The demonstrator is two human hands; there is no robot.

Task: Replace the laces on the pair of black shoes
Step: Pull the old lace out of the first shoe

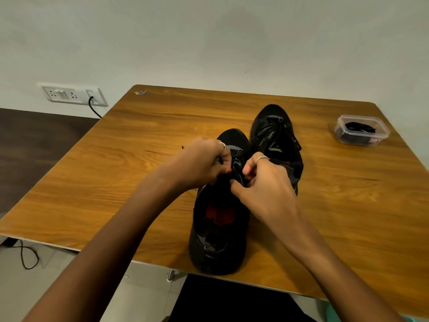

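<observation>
Can't make out the lace itself on the near shoe (pixel 218 219): black on black, and buried under the left hand (pixel 204 162) and right hand (pixel 264 187) right at the eyelets. Fingertips of both curled out of sight, so no telling exactly what's pinched. Far shoe (pixel 276 135) partly blocked by the right hand, lacing there just a dark smear. Black stuff inside the clear container (pixel 362 132) too small to identify, label unreadable. Sticker (pixel 140 92) at the tabletop (pixel 116 163) corner too tiny to read. Tabletop's right edge cut off by the frame.
</observation>
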